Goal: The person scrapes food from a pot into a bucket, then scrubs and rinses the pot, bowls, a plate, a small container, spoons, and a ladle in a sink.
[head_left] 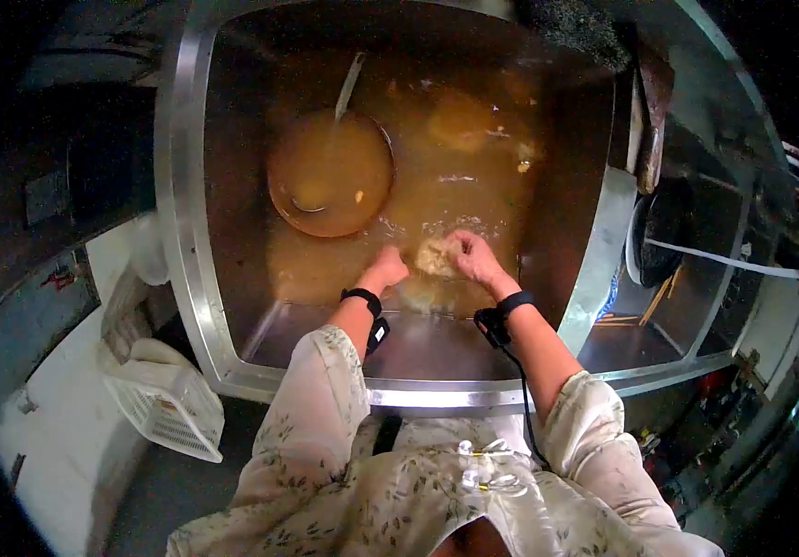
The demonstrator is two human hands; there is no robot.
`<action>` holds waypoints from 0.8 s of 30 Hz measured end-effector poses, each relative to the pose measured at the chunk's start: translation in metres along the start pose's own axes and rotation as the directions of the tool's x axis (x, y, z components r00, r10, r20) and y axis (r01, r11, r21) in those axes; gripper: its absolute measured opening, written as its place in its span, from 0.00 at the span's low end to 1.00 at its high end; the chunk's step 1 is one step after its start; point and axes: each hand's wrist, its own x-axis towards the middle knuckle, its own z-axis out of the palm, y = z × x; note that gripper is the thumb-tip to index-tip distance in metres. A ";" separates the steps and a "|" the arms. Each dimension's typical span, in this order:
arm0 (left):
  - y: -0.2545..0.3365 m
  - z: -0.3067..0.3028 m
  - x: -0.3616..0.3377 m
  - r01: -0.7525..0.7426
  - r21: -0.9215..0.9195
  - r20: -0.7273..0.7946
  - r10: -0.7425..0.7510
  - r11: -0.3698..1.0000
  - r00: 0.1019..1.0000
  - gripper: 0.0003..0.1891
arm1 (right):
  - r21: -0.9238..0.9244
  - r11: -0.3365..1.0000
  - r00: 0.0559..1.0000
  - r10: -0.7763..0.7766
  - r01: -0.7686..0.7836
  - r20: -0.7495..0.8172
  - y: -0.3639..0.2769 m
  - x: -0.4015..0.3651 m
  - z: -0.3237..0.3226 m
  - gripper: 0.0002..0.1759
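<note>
Both my hands are low in a stainless steel sink (189, 241) filled with murky brown water (455, 200). My right hand (475, 258) is closed on the edge of a pale, crumpled, wet clump (434, 257), possibly a cloth or scrubber. My left hand (386, 270) is just left of the clump, its fingertips partly hidden at the water. Below the clump, a pale blurred shape (427, 295) shows under the water. A round brown bowl (330, 218) sits in the water at the left, with a long-handled ladle (350, 85) leaning in it.
Small food scraps (524, 166) float at the right. Right of the sink, a dark pan (659, 227), chopsticks (659, 299) and a blue-patterned dish (611, 295) sit in a side compartment. A white plastic basket (172, 418) stands at the lower left. A dark mesh scrubber (576, 32) lies at the back.
</note>
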 end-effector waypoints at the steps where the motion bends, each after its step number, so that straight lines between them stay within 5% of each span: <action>1: -0.004 0.001 -0.002 -0.011 -0.077 0.064 0.016 0.997 0.998 0.12 | 0.002 1.000 1.000 0.007 -0.007 -0.006 -0.002 -0.005 -0.001 0.16; 3: -0.013 -0.003 -0.003 -0.014 -0.221 0.186 0.056 0.975 0.981 0.12 | -0.266 0.960 0.985 0.040 -0.085 -0.170 -0.005 -0.010 -0.003 0.19; 4: -0.016 -0.006 -0.003 -0.007 -0.288 0.244 0.080 0.958 0.966 0.11 | -0.256 0.962 0.983 0.044 -0.089 -0.176 -0.005 -0.011 -0.003 0.19; 6: -0.003 -0.016 -0.008 0.005 -0.344 0.306 0.107 0.939 0.946 0.11 | -0.582 0.798 0.982 0.061 -0.156 -0.179 -0.002 -0.011 -0.003 0.21; 8: 0.041 -0.042 -0.023 0.464 -0.542 0.394 -0.276 0.700 0.877 0.13 | -0.583 0.785 0.978 0.160 -0.209 -0.135 -0.010 -0.006 -0.002 0.21; 9: 0.044 -0.042 -0.023 0.465 -0.535 0.396 -0.277 0.706 0.876 0.13 | -0.594 0.763 0.964 0.253 -0.253 -0.086 -0.011 -0.001 0.000 0.21; 11: 0.046 -0.043 -0.024 0.417 -0.760 0.418 -0.116 0.498 0.901 0.17 | -0.598 0.771 0.974 0.210 -0.221 -0.091 -0.013 0.010 0.012 0.22; 13: 0.082 -0.046 -0.033 0.411 -0.793 0.362 -0.193 0.450 0.912 0.20 | -0.599 0.778 0.981 0.165 -0.192 -0.099 -0.020 0.017 0.028 0.23; 15: 0.087 -0.040 -0.024 0.396 -0.829 0.306 -0.273 0.395 0.912 0.23 | -0.343 0.937 0.988 0.022 -0.074 -0.153 -0.037 0.016 0.038 0.22; 16: 0.074 -0.029 -0.008 0.234 -0.737 0.062 -0.281 0.634 0.958 0.25 | -0.339 0.938 0.988 0.026 -0.077 -0.153 -0.034 0.011 0.042 0.22; 17: 0.066 -0.025 0.001 0.085 -0.558 -0.175 -0.218 0.825 0.960 0.27 | -0.066 0.998 0.996 -0.028 0.022 -0.089 -0.031 0.005 0.046 0.22; 18: 0.067 -0.040 -0.002 -0.016 -0.626 -0.160 -0.108 0.780 0.981 0.28 | 0.217 0.970 0.994 -0.101 0.108 -0.043 -0.027 0.002 0.047 0.21; 19: 0.062 -0.052 -0.001 -0.012 -0.627 -0.154 -0.109 0.779 0.982 0.28 | 0.217 0.971 0.995 -0.095 0.102 -0.044 -0.043 -0.005 0.036 0.21; 21: 0.060 -0.074 -0.004 0.051 -0.521 0.043 -0.033 0.852 0.999 0.27 | -0.445 0.894 0.980 0.041 0.051 0.195 -0.067 -0.022 0.008 0.23; 22: 0.079 -0.093 -0.020 0.035 -0.381 0.047 -0.019 0.924 0.999 0.26 | -0.636 0.767 0.996 -0.042 0.079 0.073 -0.047 -0.016 0.012 0.15; 23: 0.086 -0.094 -0.028 0.031 -0.375 0.049 -0.014 0.926 0.999 0.26 | -0.633 0.770 0.997 -0.044 0.076 0.066 -0.048 -0.012 0.011 0.15; 24: 0.088 -0.090 -0.034 0.210 -0.540 0.170 -0.139 0.815 0.976 0.26 | -0.632 0.775 0.986 -0.115 0.016 -0.117 -0.050 -0.006 0.012 0.13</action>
